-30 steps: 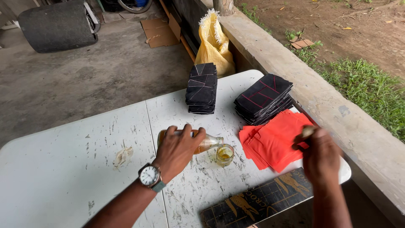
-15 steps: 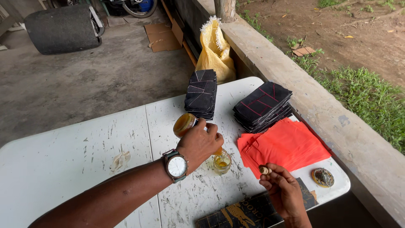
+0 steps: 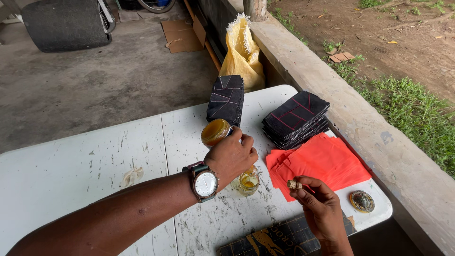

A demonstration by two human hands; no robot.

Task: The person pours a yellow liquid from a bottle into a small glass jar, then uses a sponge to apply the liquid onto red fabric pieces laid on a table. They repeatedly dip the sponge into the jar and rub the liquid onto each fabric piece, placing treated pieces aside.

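My left hand (image 3: pixel 232 159), with a wristwatch (image 3: pixel 204 182) on the wrist, grips a glass bottle of amber liquid (image 3: pixel 215 132) tilted neck-down over a small glass jar (image 3: pixel 248 180) on the white table (image 3: pixel 95 161). My right hand (image 3: pixel 320 208) holds a small cork stopper (image 3: pixel 294 184) between its fingertips, just right of the jar and over the edge of a stack of red fabric pieces (image 3: pixel 320 163).
Two stacks of dark stitched fabric pieces (image 3: pixel 226 99) (image 3: pixel 295 118) lie at the table's far side. A round lid (image 3: pixel 362 201) rests near the right corner, a dark printed board (image 3: pixel 279 238) at the front edge. A yellow sack (image 3: pixel 242 52) leans against the concrete ledge (image 3: pixel 341 114).
My left hand has lifted the bottle from lying on the table and tipped it over the jar. My right hand came down from the right ledge with the stopper.
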